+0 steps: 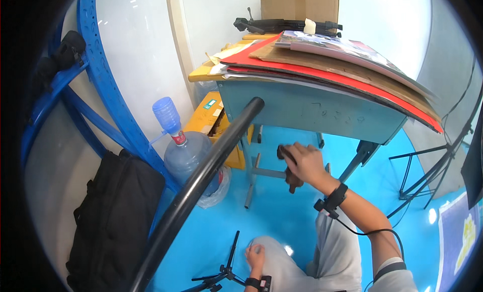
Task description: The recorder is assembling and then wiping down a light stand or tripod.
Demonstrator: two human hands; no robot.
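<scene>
My right hand (307, 163) is raised in front of the blue-grey desk. It is closed round a dark brown object (293, 181), which has a rounded upper end and a narrower lower end. The fingers cover its middle, and its kind cannot be made out. Down at the lower edge, my left hand (255, 259) rests against my knee in light grey trousers (276, 262). Its fingers are loosely bent and a little apart, with nothing visible in them. Both wrists wear black straps with small devices; a cable runs from the right one (332, 201).
A black pole (201, 176) slants across the view. The desk (312, 108) carries stacked boards (342, 75) and a folded tripod (282, 26). Left are a water jug (186, 153), a black bag (115, 211) and blue shelving (108, 65). Small tripod legs (226, 272) stand by my left hand.
</scene>
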